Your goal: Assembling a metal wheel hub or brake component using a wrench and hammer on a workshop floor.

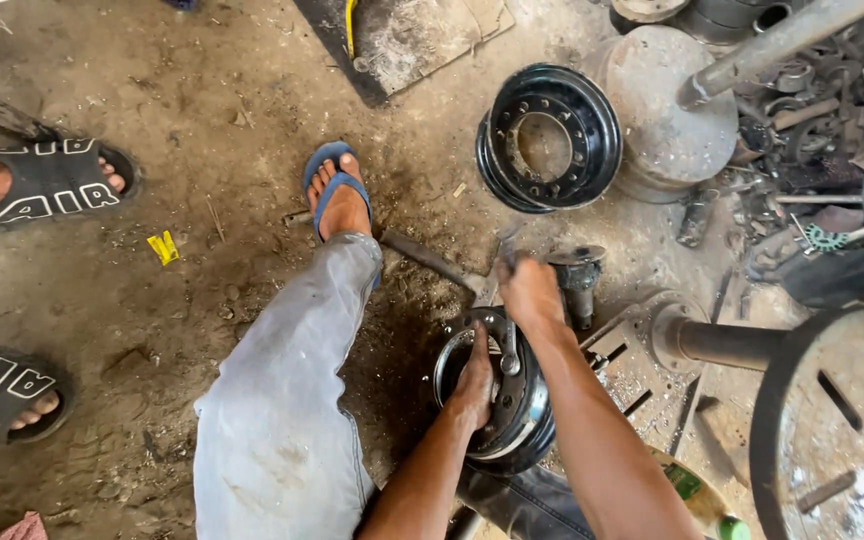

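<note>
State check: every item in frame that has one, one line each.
Left hand: pressed flat on the wheel rim, steadying it.
Right hand: closed around a tool handle; the tool's type is unclear.
Wheel rim: tilted, resting on the metal stand.
Second black rim: on edge, leaning against the grey drum.
Grey drum: standing on the floor, untouched.
Blue flip-flop: worn, foot planted on the dirt floor.
Yellow scrap: lying loose on the floor.

One cam on my head, looking steeply down, close over my left hand (474, 385) and right hand (529, 292), dirt workshop floor (202, 110) beyond; no 2nd view.
</note>
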